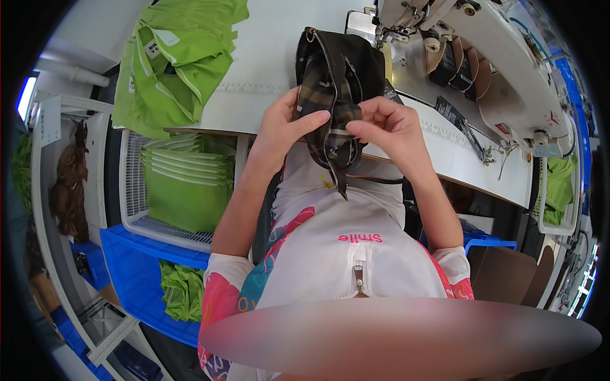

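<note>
A small black bag (370,57) with metal zips lies at the table's front edge, its open mouth showing brown and cream plaid lining (316,86). My left hand (289,127) grips the bag's left side, the thumb lying over the lining near the zip and the fingers hidden behind. At the right side, my right hand (389,127) pinches the plaid lining between thumb and curled fingers. A narrow dark strap (375,180) hangs from the bag's lower end toward my lap.
A sewing machine (502,57) stands at the right of the white table (270,47). Green fabric pieces (184,63) lie at the left. Below are a white basket (132,190) of stacked green pieces and a blue crate (133,273). Dark tags (451,114) lie beside the machine.
</note>
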Demonstrator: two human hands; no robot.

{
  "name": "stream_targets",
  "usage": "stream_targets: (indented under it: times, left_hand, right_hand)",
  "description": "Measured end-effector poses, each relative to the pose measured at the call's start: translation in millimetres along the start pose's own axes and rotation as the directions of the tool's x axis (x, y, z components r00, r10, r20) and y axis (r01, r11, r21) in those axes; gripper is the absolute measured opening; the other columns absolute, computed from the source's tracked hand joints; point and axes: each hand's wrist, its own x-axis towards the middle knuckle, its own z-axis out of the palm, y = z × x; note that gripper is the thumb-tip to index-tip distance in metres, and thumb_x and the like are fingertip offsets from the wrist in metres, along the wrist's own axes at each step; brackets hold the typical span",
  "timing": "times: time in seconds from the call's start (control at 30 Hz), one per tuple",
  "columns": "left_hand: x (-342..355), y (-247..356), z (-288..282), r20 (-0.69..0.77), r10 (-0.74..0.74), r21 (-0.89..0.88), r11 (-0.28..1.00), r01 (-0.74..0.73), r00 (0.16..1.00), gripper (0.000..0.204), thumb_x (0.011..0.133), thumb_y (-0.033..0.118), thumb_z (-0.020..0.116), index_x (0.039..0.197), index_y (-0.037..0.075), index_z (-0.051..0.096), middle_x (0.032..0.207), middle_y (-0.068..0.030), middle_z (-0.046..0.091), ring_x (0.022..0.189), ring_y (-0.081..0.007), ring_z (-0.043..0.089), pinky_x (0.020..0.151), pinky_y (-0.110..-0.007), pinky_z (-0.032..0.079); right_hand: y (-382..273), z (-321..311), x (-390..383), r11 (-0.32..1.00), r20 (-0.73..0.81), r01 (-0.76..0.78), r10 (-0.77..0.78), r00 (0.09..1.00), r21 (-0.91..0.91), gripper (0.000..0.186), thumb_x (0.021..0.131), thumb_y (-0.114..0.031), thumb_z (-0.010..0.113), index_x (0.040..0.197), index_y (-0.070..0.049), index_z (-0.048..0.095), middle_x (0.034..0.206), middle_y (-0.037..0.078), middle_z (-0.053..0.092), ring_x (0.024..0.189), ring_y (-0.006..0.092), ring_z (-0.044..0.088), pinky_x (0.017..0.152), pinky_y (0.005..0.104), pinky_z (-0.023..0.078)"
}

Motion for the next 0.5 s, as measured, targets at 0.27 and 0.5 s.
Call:
stream_targets:
  times: [0.27, 0.5]
  left_hand:
    - [-7, 18, 18, 0.178, 0.096, -0.083, 0.993, -0.082, 0.979, 0.037, 0.086, 0.008, 0.059, 0.119, -0.004, 0.05, 0.109, -0.0065, 0.06, 0.091, -0.0082, 0.056, 0.08, -0.024, 0.045]
    - [-15, 0, 37, 0.399, 0.595, 0.774, 0.19, -0.604, 0.698, 0.033, 0.077, -0.001, 0.056, 0.11, 0.003, 0.059, 0.125, -0.0164, 0.048, 0.116, -0.0358, 0.044, 0.097, -0.039, 0.036]
  right_hand:
    - [5, 8, 8, 0.872, -0.02, 0.184, -0.216, 0.976, -0.454, 0.013, 0.077, 0.0, 0.058, 0.088, 0.0, 0.064, 0.067, 0.014, 0.062, 0.057, 0.0211, 0.061, 0.055, 0.0299, 0.047]
    - [6, 0, 3, 0.689, 0.177, -0.195, 0.098, 0.979, 0.698, 0.031, 0.086, -0.014, 0.055, 0.111, 0.005, 0.054, 0.093, 0.008, 0.063, 0.089, 0.0129, 0.059, 0.082, 0.0261, 0.045]
